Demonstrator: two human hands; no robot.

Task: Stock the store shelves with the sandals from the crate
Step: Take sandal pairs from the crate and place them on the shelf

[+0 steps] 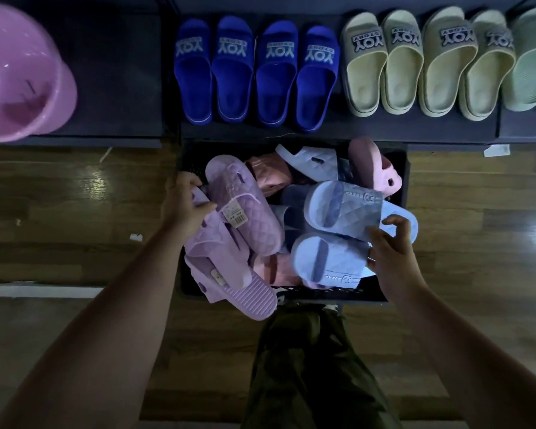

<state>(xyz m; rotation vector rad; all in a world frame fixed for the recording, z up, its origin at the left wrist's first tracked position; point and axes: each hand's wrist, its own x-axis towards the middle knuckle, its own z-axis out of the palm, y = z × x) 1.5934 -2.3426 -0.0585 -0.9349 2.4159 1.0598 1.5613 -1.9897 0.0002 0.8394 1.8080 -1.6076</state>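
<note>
Left hand grips lilac sandal, long axis running upper-left to lower-right.

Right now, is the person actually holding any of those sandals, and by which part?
The left hand grips a lilac sandal at its edge. The right hand touches a light blue sandal at its strap edge; a firm hold cannot be told.

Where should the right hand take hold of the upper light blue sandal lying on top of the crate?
Probably by the near edge of the light blue sandal, coming from the right where the right hand sits. It lies strap-up on top of the pile, its right end jutting past the black crate, so fingers can pinch the sole's exposed edge. The quilted strap is a fallback grip.
</note>
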